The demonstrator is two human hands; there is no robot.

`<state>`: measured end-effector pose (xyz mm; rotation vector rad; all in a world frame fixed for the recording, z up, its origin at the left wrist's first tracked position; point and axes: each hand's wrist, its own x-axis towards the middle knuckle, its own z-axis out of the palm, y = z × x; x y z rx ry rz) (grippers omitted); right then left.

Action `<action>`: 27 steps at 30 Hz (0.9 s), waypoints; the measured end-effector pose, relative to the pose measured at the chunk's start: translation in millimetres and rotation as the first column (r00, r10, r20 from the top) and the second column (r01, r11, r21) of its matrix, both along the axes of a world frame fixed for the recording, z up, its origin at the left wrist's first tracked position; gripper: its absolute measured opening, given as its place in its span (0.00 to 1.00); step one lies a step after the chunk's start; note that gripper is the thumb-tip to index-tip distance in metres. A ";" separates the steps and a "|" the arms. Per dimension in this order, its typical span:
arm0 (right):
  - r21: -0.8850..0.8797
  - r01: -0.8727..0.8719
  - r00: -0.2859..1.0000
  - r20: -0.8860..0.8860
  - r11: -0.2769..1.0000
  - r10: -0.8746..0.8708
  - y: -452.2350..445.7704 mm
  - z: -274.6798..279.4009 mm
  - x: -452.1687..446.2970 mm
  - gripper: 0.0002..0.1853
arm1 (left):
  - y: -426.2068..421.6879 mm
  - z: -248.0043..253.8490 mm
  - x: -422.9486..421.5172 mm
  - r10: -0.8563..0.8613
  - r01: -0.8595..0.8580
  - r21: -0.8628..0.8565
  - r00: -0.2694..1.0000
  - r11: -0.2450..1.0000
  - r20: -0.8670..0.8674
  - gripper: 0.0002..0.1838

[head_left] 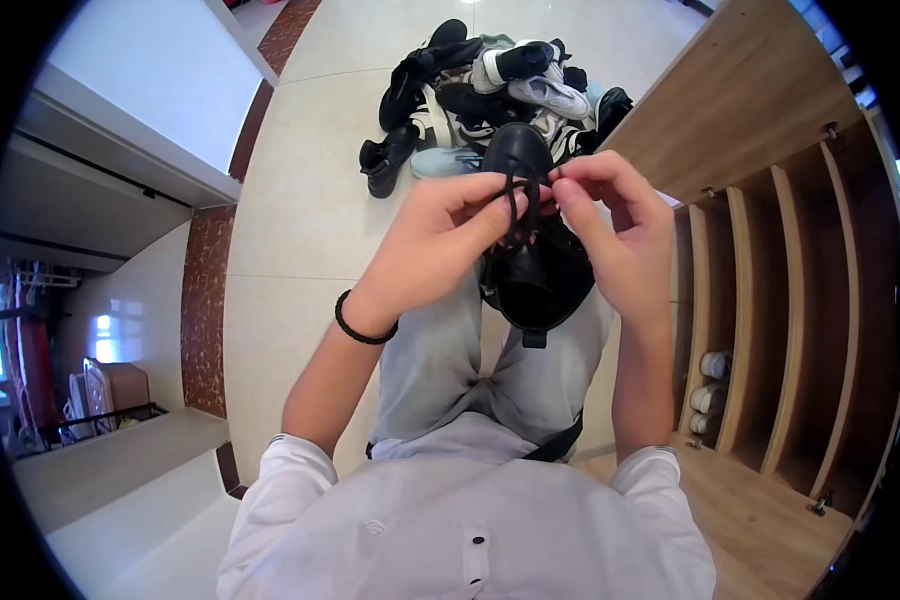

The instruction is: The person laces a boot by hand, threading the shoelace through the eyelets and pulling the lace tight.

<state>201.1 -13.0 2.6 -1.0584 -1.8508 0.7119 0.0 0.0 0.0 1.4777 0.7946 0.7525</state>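
Observation:
A black lace-up shoe (536,285) rests on my lap between my knees, its toe pointing away from me and its heel tab toward me. Black shoelaces (516,212) rise in a loop over its tongue. My left hand (440,235) pinches the lace between thumb and forefinger from the left side. From the right, my right hand (615,225) pinches the lace the same way, close to the left fingertips. A black band circles my left wrist. Whether the loop is knotted is too small to tell.
Ahead on the tiled floor lies a heap of shoes (490,85), black, white and pale blue. At right stands a wooden shoe cabinet (740,300) with its door open; several white shoes (708,395) sit on one shelf. A white door and ledge (130,460) are at left.

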 end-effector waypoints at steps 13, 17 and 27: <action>-0.097 0.182 0.591 -0.784 0.979 -0.187 2.1 -2.1 72.9 0.08 | 14.9 -38.3 -47.4 0.379 -0.320 -0.204 0.794 0.925 0.475 0.18; -0.146 0.357 0.439 -0.846 0.923 -0.304 -3.6 -11.8 124.7 0.08 | 23.7 -53.1 -76.4 0.547 -0.407 -0.367 0.578 0.836 0.606 0.15; -0.245 0.488 0.270 -0.871 0.838 -0.411 -40.9 -53.8 268.8 0.14 | 48.4 -101.8 -172.5 0.659 -0.439 -0.510 0.317 0.740 0.682 0.14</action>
